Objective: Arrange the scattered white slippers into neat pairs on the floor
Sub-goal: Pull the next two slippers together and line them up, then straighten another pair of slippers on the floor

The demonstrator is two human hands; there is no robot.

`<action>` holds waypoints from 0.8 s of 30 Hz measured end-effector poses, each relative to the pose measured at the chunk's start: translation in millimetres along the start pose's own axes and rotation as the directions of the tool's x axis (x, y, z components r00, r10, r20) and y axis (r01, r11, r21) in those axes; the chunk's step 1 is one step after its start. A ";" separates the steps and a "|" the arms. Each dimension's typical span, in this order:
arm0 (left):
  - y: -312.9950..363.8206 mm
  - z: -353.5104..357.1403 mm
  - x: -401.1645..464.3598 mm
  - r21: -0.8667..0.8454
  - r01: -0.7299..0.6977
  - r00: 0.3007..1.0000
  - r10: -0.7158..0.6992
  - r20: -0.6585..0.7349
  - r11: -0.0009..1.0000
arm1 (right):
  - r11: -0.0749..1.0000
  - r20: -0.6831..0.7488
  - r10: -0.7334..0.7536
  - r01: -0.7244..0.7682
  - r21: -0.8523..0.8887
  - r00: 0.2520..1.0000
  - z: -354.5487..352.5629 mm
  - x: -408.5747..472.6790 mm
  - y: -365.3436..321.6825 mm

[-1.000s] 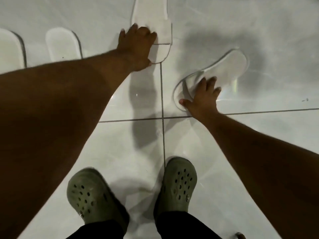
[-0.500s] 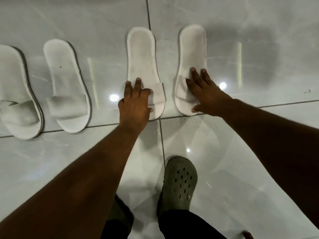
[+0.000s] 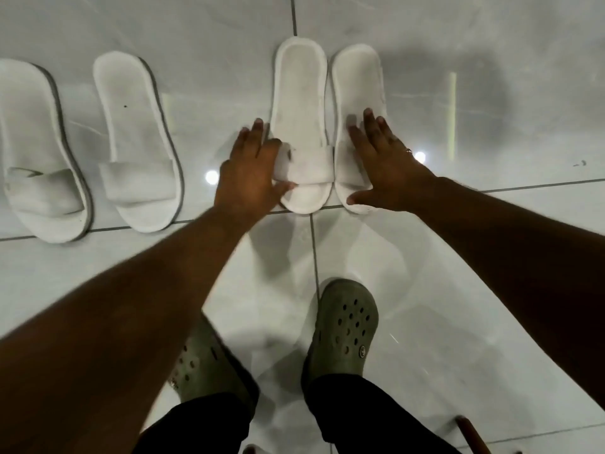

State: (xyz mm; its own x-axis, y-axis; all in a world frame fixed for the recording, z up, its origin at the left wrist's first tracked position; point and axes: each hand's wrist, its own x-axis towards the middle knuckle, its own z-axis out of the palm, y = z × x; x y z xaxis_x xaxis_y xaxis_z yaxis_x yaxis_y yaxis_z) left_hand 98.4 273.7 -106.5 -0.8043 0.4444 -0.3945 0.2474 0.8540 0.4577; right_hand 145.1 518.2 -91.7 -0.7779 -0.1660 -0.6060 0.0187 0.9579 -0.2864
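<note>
A glossy pale tiled floor (image 3: 458,306) filled the single head view, crossed by dark grout lines and dotted with lamp reflections. Along the upper part of the frame four white slippers lay in a row, toes pointing down toward the wearer. At the upper left sat one pair: the far-left slipper (image 3: 36,152) and its neighbour (image 3: 137,145), near each other with a strip of tile between them.

At upper centre lay the second pair, the centre-left slipper (image 3: 301,126) and the centre-right slipper (image 3: 357,103), side by side with edges touching or all but touching. The left hand (image 3: 248,178) was open and pressed against the outer side of the centre-left slipper, its thumb on the strap. The right hand (image 3: 383,165) lay flat and spread over the strap and sole of the centre-right slipper; neither hand was closed around anything. A ring showed on the right hand.

At lower centre stood the person's green clogs (image 3: 347,329).

The slippers looked thin, light and soft, with floppy straps, so they would likely slide easily over the slick tile. Flat palm pressure on the strap or a nudge at the sole's edge seemed the better hold; pinching the strap alone might let the sole droop or twist.
</note>
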 end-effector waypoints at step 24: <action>-296.2 -117.1 -80.6 0.116 0.250 0.954 -0.265 0.138 0.961 | 0.986 0.040 -0.137 0.140 -0.088 0.990 55.1 130.9 -322.9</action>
State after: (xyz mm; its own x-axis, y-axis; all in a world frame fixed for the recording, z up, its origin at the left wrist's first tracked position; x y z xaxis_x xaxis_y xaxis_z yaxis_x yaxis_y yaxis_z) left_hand 26.7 -46.7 -116.9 -0.7586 0.2352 -0.6076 0.0996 0.9635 0.2486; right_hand 71.7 174.2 -119.5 -0.7473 -0.3048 -0.5904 -0.1460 0.9422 -0.3017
